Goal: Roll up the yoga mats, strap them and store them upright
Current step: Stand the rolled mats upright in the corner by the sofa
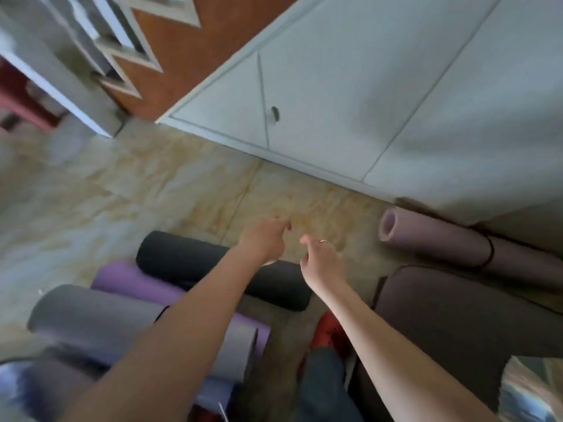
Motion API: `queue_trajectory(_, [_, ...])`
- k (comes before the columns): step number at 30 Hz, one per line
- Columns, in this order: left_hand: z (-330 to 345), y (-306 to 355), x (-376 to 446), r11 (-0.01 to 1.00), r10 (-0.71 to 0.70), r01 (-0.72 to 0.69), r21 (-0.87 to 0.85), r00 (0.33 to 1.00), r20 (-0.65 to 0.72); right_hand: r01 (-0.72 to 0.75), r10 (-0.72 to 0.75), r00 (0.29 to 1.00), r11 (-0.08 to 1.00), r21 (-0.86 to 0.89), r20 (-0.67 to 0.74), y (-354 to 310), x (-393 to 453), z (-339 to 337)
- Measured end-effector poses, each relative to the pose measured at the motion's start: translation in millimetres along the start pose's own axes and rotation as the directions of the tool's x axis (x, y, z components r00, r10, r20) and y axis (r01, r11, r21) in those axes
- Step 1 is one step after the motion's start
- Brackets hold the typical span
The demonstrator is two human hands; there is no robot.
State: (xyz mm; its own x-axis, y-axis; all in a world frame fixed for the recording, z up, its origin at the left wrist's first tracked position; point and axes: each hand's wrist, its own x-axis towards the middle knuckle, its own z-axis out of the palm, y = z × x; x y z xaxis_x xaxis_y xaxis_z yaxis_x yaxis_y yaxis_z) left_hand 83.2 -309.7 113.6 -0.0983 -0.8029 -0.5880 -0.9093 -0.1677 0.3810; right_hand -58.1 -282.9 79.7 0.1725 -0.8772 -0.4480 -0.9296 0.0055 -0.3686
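— Hands first: where did the person have them?

— Both were stretched forward over the floor (137,190), close together but not touching. The left hand (265,239) and the right hand (321,263) each had loosely curled fingers, and neither held anything.

— And the mats?

— The black mat (189,257) lay rolled on the floor right under the left forearm, its long axis running from upper left to lower right, so it passed crosswise beneath both wrists. No strap showed on it. The left hand looked nearer its middle; the right hand hung near its right end.

— Others?

— A purple mat (122,278) and a grey mat (91,318) lay rolled beside it, nearer the person, roughly parallel. The grey one seemed to carry a dark band, though blur made that uncertain. Off to the right, well apart, a mauve mat (441,239) lay strapped by the white cabinet (335,86), and a brown mat (457,309) lay flat, seemingly unrolled.

— So the next move?

— Probably a short drop onto the black mat, or a reach right toward the brown one. Which, he could not tell.
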Motion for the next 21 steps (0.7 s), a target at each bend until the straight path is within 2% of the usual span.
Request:
queue_trajectory(3, [24.5,-93.8,-25.1,0.993,-0.117,0.117,-0.013,0.991,-0.062,0.136,-0.133,0.987,0.991,-0.021,0.091,-58.3,8.4,72.3])
queue_trajectory(5, [51.1,-156.9,-41.8,0.967,-0.256,0.255,-0.024,0.962,-0.094,0.202,-0.202,0.967,0.979,0.019,0.155,-85.3,11.6,124.1])
queue_trajectory(7, [87.8,-213.8,-59.8,0.901,-0.431,0.422,-0.102,0.897,-0.096,0.219,-0.223,0.945,0.975,0.041,0.24,-100.1,11.9,177.8])
queue_trajectory(9, [132.1,-264.9,-76.7,0.77,-0.618,0.589,-0.245,0.784,-0.055,0.143,-0.154,0.92,0.988,0.057,0.359,-104.7,10.6,234.4])
queue_trajectory(12, [193.4,-327.2,-93.8,0.413,-0.846,0.708,-0.573,0.531,0.047,-0.113,0.084,0.828,0.993,0.019,0.554,-92.5,10.1,305.1])
queue_trajectory(14, [229.3,-359.6,-98.6,0.094,-0.902,0.655,-0.75,0.375,0.214,-0.278,0.187,0.723,0.96,0.032,0.665,-73.4,11.3,331.1])
queue_trajectory(15, [243.7,-369.2,-101.7,-0.1,-0.873,0.575,-0.812,0.341,0.348,-0.329,0.197,0.667,0.943,0.047,0.718,-64.2,11.7,337.6])
queue_trajectory(16, [258.1,-376.0,-103.2,-0.294,-0.804,0.455,-0.841,0.358,0.475,-0.344,0.186,0.62,0.938,0.051,0.762,-56.2,13.6,341.0])
queue_trajectory(17, [270.8,-379.7,-103.3,-0.443,-0.725,0.346,-0.827,0.404,0.558,-0.32,0.164,0.59,0.946,0.043,0.79,-49.5,17.0,343.6])
queue_trajectory(18, [279.7,-380.3,-102.6,-0.533,-0.667,0.269,-0.802,0.45,0.594,-0.285,0.142,0.568,0.958,0.032,0.811,-46.0,21.0,345.8])
queue_trajectory(19, [286.1,-379.5,-100.5,-0.573,-0.645,0.218,-0.79,0.475,0.599,-0.252,0.122,0.547,0.967,0.024,0.828,-45.0,25.1,347.3])
queue_trajectory(21, [291.2,-378.9,-95.1,-0.588,-0.666,0.143,-0.796,0.474,0.577,-0.213,0.108,0.511,0.977,0.004,0.853,-48.4,30.0,345.6])
